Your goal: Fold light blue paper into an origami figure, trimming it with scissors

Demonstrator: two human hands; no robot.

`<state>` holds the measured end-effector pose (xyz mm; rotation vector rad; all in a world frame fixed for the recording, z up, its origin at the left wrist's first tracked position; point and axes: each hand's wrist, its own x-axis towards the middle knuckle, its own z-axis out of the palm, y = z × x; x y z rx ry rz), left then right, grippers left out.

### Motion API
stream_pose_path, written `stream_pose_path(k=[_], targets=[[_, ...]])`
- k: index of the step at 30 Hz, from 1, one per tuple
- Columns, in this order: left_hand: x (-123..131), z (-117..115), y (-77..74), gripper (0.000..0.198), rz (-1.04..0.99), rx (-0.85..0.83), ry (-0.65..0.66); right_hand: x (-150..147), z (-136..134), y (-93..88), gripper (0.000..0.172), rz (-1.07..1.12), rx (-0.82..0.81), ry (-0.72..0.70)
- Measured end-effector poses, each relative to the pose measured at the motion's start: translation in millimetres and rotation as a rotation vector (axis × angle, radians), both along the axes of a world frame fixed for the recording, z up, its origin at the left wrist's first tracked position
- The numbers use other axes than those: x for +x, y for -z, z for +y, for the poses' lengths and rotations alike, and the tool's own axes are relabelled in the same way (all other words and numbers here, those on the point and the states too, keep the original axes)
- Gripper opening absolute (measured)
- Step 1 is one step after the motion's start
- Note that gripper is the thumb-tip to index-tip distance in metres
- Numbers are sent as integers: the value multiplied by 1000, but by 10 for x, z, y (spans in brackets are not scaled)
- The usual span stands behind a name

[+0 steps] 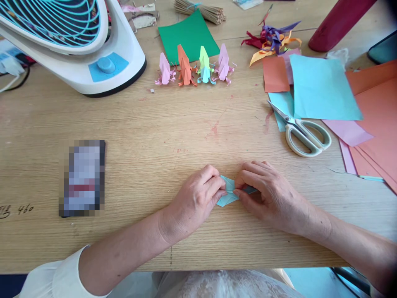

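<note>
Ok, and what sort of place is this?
Probably a papercraft worktable, though the wider room isn't shown: folded light-blue paper between the fingers of both hands, four folded paper figures in a row, and scissors among coloured sheets.

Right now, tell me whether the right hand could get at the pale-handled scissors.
Likely yes: the pale-handled scissors lie just beyond the right hand, with nothing seen over them or in between. It would probably first release the folded light-blue paper.

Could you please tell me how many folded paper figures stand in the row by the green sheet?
4: the leftmost pink one, then an orange one, a green-and-blue one and the rightmost pink one. None in this row seems hidden.
</note>
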<state>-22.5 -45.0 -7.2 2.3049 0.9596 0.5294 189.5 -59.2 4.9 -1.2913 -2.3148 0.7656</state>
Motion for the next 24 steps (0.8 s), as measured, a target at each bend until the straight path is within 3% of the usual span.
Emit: stream_pose_path(k=[24], targets=[[140,-13,-41,8,70,53,-99,-20,21,1,11,15,-17,19]])
